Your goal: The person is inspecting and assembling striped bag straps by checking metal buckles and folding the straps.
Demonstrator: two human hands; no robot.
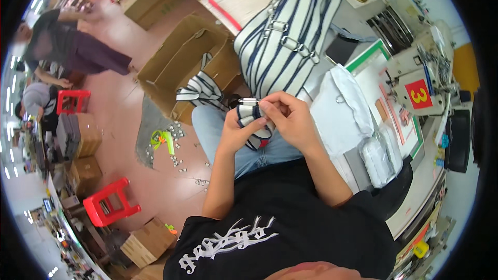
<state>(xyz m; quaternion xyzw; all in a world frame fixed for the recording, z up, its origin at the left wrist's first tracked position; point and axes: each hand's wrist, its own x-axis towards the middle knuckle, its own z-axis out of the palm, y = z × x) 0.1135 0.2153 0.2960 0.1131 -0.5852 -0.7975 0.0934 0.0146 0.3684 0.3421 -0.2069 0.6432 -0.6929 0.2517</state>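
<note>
In front of my lap, both hands work on a white and navy striped webbing strap [244, 116]. My left hand [234, 134] is closed around the folded strap from the left. My right hand [291, 120] pinches the strap from the other side, thumb and index finger together. At the top of the fold shows a metal buckle [249, 101], close to the right fingertips; whether the strap runs through it I cannot tell. A thick bundle of the same striped straps [259, 54] with metal buckles lies on the table just beyond my hands.
An open cardboard box [155, 67] stands at front left, with striped webbing [199, 87] over its edge. A sewing machine [438, 85] and a white bag [340, 111] are at right. Small metal pieces and a neon ribbon [169, 141] lie on the floor. A person [67, 44] stands far left.
</note>
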